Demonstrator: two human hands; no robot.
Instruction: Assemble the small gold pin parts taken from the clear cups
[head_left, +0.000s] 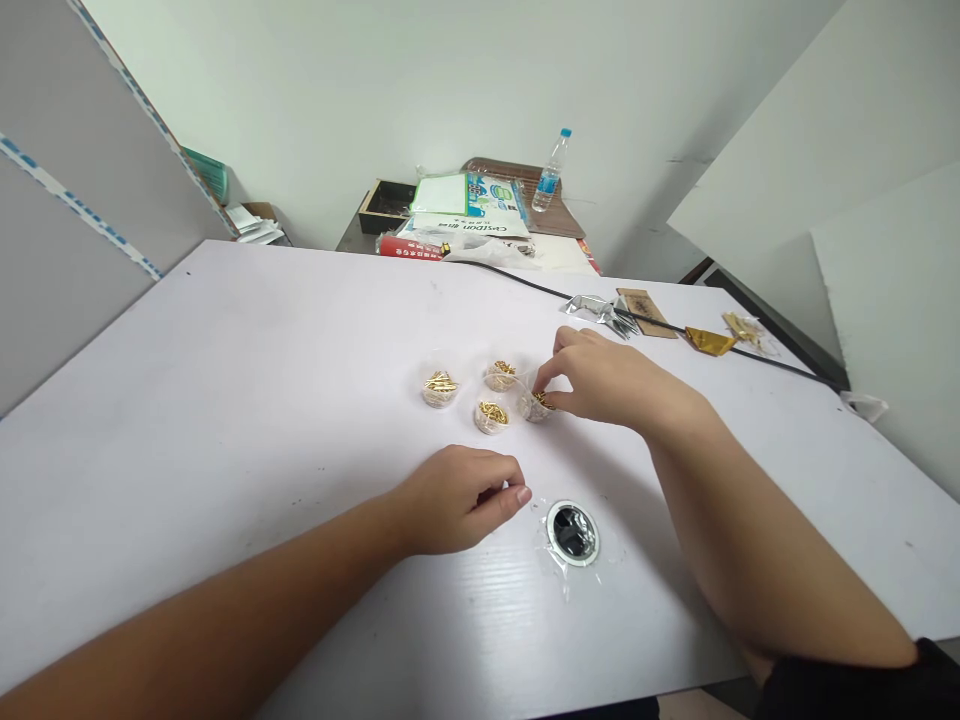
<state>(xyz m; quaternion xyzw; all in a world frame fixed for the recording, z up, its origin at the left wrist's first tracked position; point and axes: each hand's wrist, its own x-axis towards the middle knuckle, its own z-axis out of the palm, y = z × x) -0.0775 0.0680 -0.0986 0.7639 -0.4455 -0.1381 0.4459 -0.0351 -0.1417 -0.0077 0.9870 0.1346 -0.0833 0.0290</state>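
Several small clear cups of gold-coloured pieces stand on the white table (300, 400). The left cup (439, 390) holds long thin pieces; the back cup (500, 376) and the front cup (492, 416) hold short ones. My right hand (592, 375) is over the rightmost cup (534, 408), its thumb and finger reaching into the opening; whatever is between the fingertips is hidden. Nearer to me, my left hand (469, 500) rests on the table with curled fingers, thumb close to the forefinger. Anything inside that hand is too small or hidden to make out.
A round cable hole (573, 533) with clear tape lies right of my left hand. A black cable (517, 280) crosses the back right, beside a silver packet (596, 308), a brown card (646, 312) and a gold packet (709, 341). Behind the table stands a water bottle (551, 172).
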